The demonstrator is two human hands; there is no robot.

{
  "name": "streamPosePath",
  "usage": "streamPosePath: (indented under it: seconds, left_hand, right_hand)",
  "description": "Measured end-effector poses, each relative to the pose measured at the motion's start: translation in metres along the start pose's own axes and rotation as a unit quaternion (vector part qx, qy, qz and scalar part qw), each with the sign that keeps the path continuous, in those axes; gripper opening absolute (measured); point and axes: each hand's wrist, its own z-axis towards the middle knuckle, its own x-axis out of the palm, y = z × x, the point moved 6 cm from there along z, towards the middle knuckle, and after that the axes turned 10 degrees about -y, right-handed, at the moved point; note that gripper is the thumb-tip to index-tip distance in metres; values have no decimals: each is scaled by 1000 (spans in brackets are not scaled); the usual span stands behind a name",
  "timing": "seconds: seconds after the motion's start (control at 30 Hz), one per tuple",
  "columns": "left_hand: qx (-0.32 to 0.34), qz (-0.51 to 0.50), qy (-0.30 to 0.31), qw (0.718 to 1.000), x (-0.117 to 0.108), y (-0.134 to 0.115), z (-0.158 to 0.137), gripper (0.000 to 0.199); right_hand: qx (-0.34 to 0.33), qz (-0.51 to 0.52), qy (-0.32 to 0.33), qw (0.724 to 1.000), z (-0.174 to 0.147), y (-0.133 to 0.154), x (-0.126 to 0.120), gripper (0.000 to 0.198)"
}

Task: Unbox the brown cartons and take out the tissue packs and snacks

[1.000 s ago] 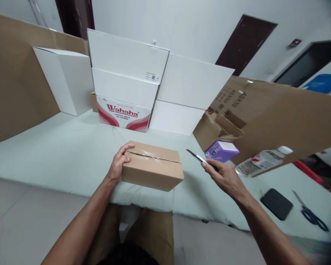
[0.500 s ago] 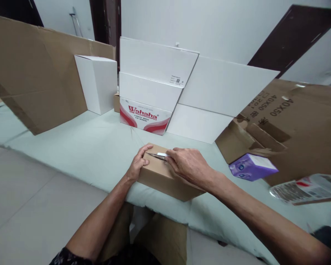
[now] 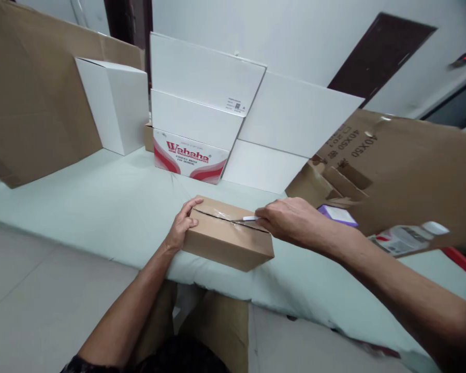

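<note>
A closed brown cardboard box lies near the front edge of the covered table. A dark seam runs along its top, with shiny clear tape around it. My left hand grips the box's left end, the thumb on top and the fingers at the far corner. Above the right part of the box, my right hand is closed around a knife with a white part showing. Its thin blade points left and meets the seam near the middle. Most of the handle is hidden in the fist.
White panels and a Wahaha carton panel stand at the back. A white box stands left, before a large brown cardboard sheet. To the right are a purple box, a clear plastic bottle and more cardboard.
My right hand and the knife have moved right along the box top, from near the left end to past the middle. More of the seam shows open. The view has shifted right.
</note>
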Motion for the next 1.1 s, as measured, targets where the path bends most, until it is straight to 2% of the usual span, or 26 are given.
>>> streamPosePath:
  seconds: [0.1,0.2,0.33,0.4,0.47,0.57,0.67,0.87,1.0,1.1]
  left_hand:
    - [-4,1,-8,1000,-1,-1,-1,69]
    - [-7,6,-19,1000,-1,-3,-2,70]
    - [-8,9,-28,1000,-1,-6,-4,69]
    - [-8,8,-31,999,-2,-7,-5,67]
    - [-10,9,-37,999,-2,-7,-5,67]
    - [-15,15,-47,999,-4,-7,-5,68]
    - [-14,24,-47,999,-5,-8,-6,68]
    - [-8,30,-51,998,-5,-9,-6,67]
    - [-4,40,-62,997,-2,-12,-4,70]
    - [6,52,-88,995,-4,-13,-7,73]
  right_hand:
    - [34,33,18,999,-24,-34,20,28]
    - [75,111,12,991,-48,-72,47,25]
    - [168,165,-7,972,-79,-111,87,32]
    - [216,189,-10,958,-88,-115,111,37]
    - [247,216,-17,945,-88,-106,137,41]
    - [281,231,-28,931,-76,-86,176,42]
    - [340,225,-43,912,-62,-77,203,42]
    - [430,215,-86,873,-50,-85,222,40]
    - [438,234,-121,859,-44,-86,220,34]
    - [425,276,-164,847,-44,-81,208,35]
